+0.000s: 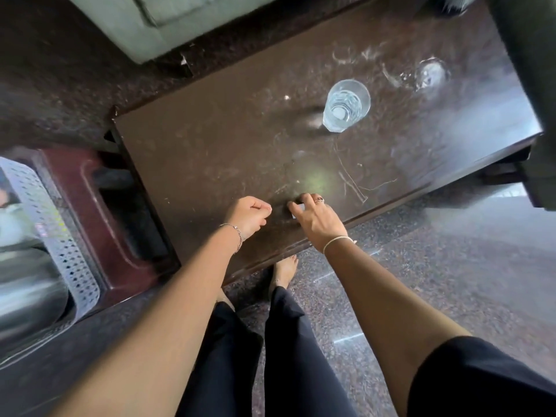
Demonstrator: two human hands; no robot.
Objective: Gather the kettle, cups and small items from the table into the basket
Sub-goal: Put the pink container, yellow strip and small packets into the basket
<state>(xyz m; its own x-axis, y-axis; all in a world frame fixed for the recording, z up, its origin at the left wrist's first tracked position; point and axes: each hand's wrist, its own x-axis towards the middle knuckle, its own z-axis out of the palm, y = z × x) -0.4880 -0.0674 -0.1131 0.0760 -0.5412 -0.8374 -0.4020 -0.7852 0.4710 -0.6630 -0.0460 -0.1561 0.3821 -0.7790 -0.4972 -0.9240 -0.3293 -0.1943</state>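
Observation:
A clear glass cup [346, 105] stands upright on the brown table [210, 139], right of its middle. A second clear glass [430, 73], blurred, sits farther back right. My right hand [317, 219] rests at the table's near edge, its fingers curled around a small pale item [294, 214] that is mostly hidden. My left hand [249, 216] is just to its left, closed in a fist over the table, and nothing shows in it. The white perforated basket [57, 233] is at the far left with a shiny metal kettle [27, 296] inside.
The basket rests on a maroon plastic stool [117, 236] beside the table's left end. A grey sofa cushion [144, 22] lies beyond the table. My legs and bare feet [284, 270] stand on the speckled floor below the near edge.

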